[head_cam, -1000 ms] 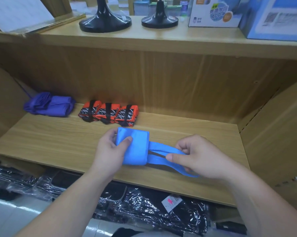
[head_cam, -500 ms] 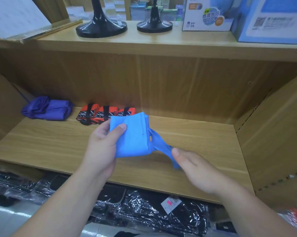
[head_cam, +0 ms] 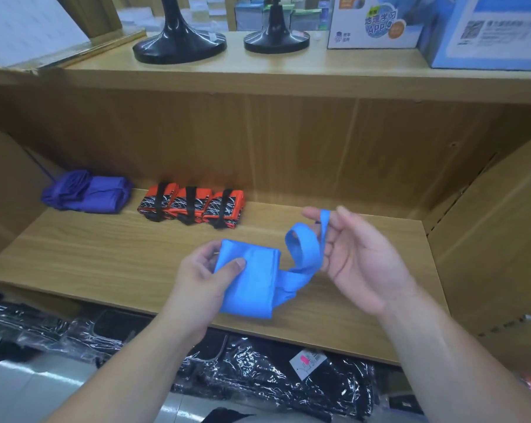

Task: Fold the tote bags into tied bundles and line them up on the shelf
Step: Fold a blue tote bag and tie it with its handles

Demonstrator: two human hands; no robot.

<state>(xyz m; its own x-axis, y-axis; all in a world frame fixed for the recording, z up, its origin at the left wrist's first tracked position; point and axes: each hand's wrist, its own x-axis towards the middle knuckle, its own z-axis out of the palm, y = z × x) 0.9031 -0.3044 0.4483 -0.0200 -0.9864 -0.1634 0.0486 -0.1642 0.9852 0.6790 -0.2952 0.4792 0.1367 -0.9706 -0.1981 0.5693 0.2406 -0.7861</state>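
At the left back corner of the shelf (head_cam: 105, 257) I see a loosely folded purple tote bag (head_cam: 87, 192). Just right of it, three orange-and-black bundles (head_cam: 192, 204) lie side by side, touching, each tied round with a black strap. Nearer the front edge, about the middle, my left hand (head_cam: 203, 276) grips the folded blue tote bag (head_cam: 249, 282), with the thumb pressed on top and the fingers curled behind. I cannot tell whether the bag rests on the wood. Its blue handle strap (head_cam: 303, 248) loops up to the right, where my right hand (head_cam: 358, 257) has it caught between the fingers, the end poking up past them. I judge this to be the wrapping step. The left thumb should squeeze the fold flat while I draw the strap taut and wind it snugly round the middle, so the layers cannot spring open before the knot.
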